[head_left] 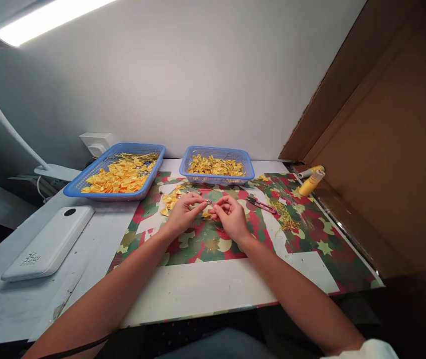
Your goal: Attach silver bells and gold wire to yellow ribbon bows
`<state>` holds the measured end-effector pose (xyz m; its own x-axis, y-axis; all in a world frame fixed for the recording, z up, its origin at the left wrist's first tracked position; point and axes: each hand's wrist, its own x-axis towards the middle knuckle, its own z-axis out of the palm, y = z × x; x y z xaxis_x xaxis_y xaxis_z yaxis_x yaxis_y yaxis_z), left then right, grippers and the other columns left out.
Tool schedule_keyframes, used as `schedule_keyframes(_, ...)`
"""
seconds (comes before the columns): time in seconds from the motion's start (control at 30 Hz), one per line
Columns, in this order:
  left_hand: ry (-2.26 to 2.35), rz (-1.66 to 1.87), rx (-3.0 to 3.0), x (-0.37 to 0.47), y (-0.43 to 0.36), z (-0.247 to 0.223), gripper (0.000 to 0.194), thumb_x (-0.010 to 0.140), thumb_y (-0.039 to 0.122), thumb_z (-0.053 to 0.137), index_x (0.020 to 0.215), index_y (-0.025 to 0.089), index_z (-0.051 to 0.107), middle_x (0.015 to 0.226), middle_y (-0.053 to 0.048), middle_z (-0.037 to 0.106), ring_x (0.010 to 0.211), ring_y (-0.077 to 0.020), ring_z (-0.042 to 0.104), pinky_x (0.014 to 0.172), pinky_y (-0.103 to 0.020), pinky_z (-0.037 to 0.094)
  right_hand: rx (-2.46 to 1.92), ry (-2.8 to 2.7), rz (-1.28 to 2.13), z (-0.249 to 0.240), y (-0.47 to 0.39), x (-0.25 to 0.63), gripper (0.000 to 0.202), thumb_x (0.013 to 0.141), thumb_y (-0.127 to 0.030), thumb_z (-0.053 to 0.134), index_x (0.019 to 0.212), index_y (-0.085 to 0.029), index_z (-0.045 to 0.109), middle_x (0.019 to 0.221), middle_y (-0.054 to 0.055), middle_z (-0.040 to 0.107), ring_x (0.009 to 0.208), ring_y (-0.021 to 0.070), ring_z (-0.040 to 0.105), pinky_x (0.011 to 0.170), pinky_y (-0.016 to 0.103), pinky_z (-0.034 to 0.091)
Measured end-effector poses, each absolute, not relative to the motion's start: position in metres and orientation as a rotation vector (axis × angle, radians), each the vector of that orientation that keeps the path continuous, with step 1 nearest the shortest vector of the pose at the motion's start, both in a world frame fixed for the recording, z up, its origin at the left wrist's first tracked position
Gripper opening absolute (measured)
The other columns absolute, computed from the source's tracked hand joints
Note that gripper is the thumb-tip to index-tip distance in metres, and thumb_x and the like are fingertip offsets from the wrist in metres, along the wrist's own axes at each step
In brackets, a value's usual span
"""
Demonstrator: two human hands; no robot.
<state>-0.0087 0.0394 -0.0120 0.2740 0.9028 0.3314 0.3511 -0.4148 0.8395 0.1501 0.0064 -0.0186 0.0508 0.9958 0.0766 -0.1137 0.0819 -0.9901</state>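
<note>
Left hand (pixel 183 214) pinches silvery piece (pixel 209 202) (probably light, hard, slippery; best held by sides); right hand (pixel 232 215) fingertip-closed, contents unclear.

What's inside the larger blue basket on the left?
The blue basket holds a heap of yellow bow-like pieces, with thin greenish-gold strands toward its back. The heap covers most of the basket's floor, so whatever lies beneath can't be seen.
</note>
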Motion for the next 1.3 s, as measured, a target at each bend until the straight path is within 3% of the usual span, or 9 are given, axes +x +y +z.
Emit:
schedule_keyframes(0.7, 1.179, 1.136, 1.938, -0.0060, 0.0350, -0.0154, 0.025, 0.081, 0.043, 0.061, 0.085, 0.023, 0.076, 0.086, -0.005, 0.063, 0.089, -0.0214, 0.056, 0.085, -0.036, 0.042, -1.107, -1.107, 1.126, -0.0200, 0.0050, 0.1478, 0.017, 0.075, -0.033, 0.063, 0.076, -0.022, 0.051, 0.067, -0.001, 0.068, 0.055, 0.0141, 0.066, 0.056, 0.026, 0.054)
schedule_keyframes(0.9, 1.089, 1.132, 1.844, -0.0027, 0.0313, -0.0108, 0.026, 0.081, 0.042, 0.061, 0.076, 0.021, 0.074, 0.087, -0.006, 0.062, 0.089, -0.0206, 0.056, 0.087, -0.035, 0.043, -1.056, -1.110, 1.147, -0.0205, 0.0046, 0.1470, 0.019, 0.075, -0.036, 0.063, 0.079, -0.022, 0.050, 0.068, -0.002, 0.067, 0.057, 0.0134, 0.065, 0.057, 0.025, 0.054)
schedule_keyframes(1.13, 1.059, 1.132, 1.642, -0.0053, 0.0333, -0.0088, 0.021, 0.071, 0.040, 0.071, 0.078, 0.021, 0.074, 0.092, -0.005, 0.061, 0.093, -0.0212, 0.057, 0.085, -0.033, 0.046, -1.039, -1.209, 1.190, -0.0252, 0.0043, 0.1476, 0.018, 0.078, -0.036, 0.062, 0.088, -0.022, 0.055, 0.070, -0.003, 0.068, 0.053, 0.0120, 0.063, 0.056, 0.024, 0.053)
schedule_keyframes(1.3, 1.048, 1.123, 1.713, -0.0076, 0.0347, -0.0077, 0.020, 0.074, 0.040, 0.068, 0.076, 0.021, 0.072, 0.095, -0.006, 0.061, 0.096, -0.0220, 0.057, 0.092, -0.037, 0.044, -1.100, -1.358, 1.052, -0.0215, 0.0045, 0.1516, 0.017, 0.081, -0.037, 0.060, 0.088, -0.022, 0.061, 0.078, 0.001, 0.067, 0.069, 0.0157, 0.064, 0.064, 0.028, 0.053)
